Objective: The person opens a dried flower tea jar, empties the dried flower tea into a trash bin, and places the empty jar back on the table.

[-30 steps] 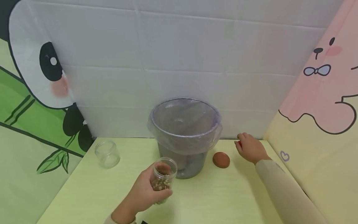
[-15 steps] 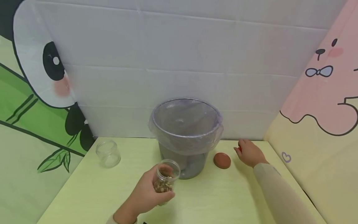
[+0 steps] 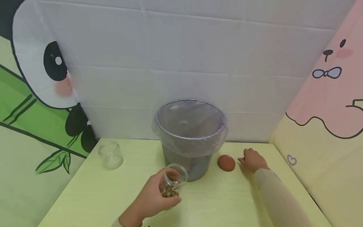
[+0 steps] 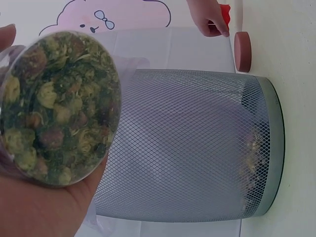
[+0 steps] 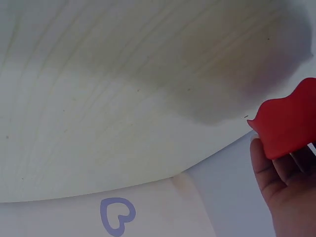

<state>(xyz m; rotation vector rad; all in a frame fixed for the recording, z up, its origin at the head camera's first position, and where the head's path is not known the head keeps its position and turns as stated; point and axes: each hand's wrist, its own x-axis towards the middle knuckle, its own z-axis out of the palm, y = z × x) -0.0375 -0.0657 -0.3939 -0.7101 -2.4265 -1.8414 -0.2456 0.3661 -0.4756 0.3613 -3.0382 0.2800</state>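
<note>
My left hand [image 3: 151,197] grips a clear plastic jar [image 3: 175,176] without a lid, tilted a little to the right in front of the bin. Dried herbs and buds [image 4: 59,108] fill its lower part and show through the base in the left wrist view. A grey mesh waste bin [image 4: 177,148] stands just beyond, lined with a translucent purple bag [image 3: 195,148]. On the right, my right hand [image 3: 253,160] pinches a thin red wavy-edged piece [image 5: 289,126] low over the table; the head view mostly hides it. What the red piece is, I cannot tell.
A round brown-red lid [image 3: 226,163] lies between the bin and my right hand. Another clear jar [image 3: 111,156] stands at the table's back left. White sheeting rises behind the pale yellow table [image 3: 215,201], with cartoon-printed panels on both sides.
My left hand and the jar have shifted slightly right, and the jar's mouth leans more to the right. My right hand has come down and nearer, still with the red piece.
</note>
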